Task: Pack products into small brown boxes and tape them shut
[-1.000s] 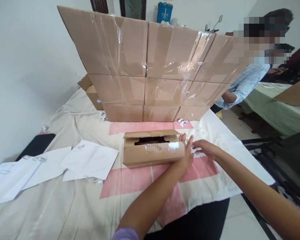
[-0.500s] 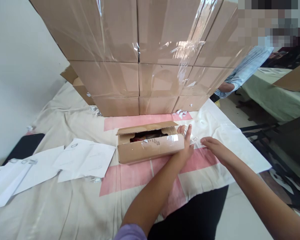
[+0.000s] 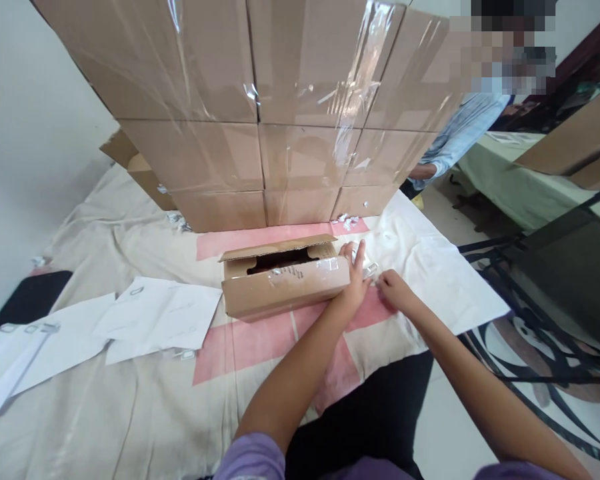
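A small brown cardboard box (image 3: 285, 288) lies on the cloth in front of me, its long top flaps partly raised over a dark gap. The contents are too shadowed to make out. My left hand (image 3: 355, 275) is against the box's right end, with fingers apart and one pointing up. Just right of it, my right hand (image 3: 396, 291) has its fingers curled together, their tips by a small clear plastic piece (image 3: 370, 269) between the hands. Whether the fingertips grip that piece is hidden.
Taped cardboard boxes (image 3: 307, 157) form a tall stack behind. White paper sheets (image 3: 160, 313) and a black flat object (image 3: 30, 297) lie left. Torn scraps (image 3: 347, 221) sit by the stack. Beyond, at right, are a person in a blue sleeve (image 3: 463, 137) and a dark chair (image 3: 575, 267).
My right hand has moved left, closer to my left hand, and its fingers have curled in. My left hand stays at the box's end. The whole view has shifted somewhat.
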`<state>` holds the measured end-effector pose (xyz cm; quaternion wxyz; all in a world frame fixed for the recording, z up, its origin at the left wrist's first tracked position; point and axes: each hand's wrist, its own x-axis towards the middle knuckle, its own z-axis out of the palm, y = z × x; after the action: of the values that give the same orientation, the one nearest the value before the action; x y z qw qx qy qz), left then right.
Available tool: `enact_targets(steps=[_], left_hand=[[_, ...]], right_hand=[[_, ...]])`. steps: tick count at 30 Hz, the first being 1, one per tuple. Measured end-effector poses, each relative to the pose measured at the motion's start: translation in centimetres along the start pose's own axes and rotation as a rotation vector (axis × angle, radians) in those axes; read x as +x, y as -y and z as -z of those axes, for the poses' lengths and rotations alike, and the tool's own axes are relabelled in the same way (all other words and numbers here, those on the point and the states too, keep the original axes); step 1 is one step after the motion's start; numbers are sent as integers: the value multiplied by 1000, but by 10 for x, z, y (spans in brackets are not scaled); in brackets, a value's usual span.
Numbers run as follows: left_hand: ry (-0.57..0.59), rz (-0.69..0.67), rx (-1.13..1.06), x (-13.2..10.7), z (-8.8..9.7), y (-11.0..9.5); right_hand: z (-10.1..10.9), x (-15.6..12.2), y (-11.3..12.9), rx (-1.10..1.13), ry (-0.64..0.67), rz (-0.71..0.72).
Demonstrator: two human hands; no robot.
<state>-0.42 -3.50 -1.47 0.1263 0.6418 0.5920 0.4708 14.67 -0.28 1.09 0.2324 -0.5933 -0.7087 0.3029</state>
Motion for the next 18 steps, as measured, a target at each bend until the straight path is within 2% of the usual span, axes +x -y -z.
enact_targets(steps=[3,6,9,14,18], left_hand=[[-4,-10,-61,-1,3,-2],[-20,-12,-113,-6,13,-12],[-29,-2,-201,-13,29,-32],[76,15,-408,-18,53,-66],[33,-119,-471,-12,69,-79]], right_hand=[[3,-20,-1,36,-91,69],[9,-43,1,99,-167,109],[19,-64,10,145,-235,135],[30,-86,37,196,-315,234],[30,-91,57,154,-313,328]])
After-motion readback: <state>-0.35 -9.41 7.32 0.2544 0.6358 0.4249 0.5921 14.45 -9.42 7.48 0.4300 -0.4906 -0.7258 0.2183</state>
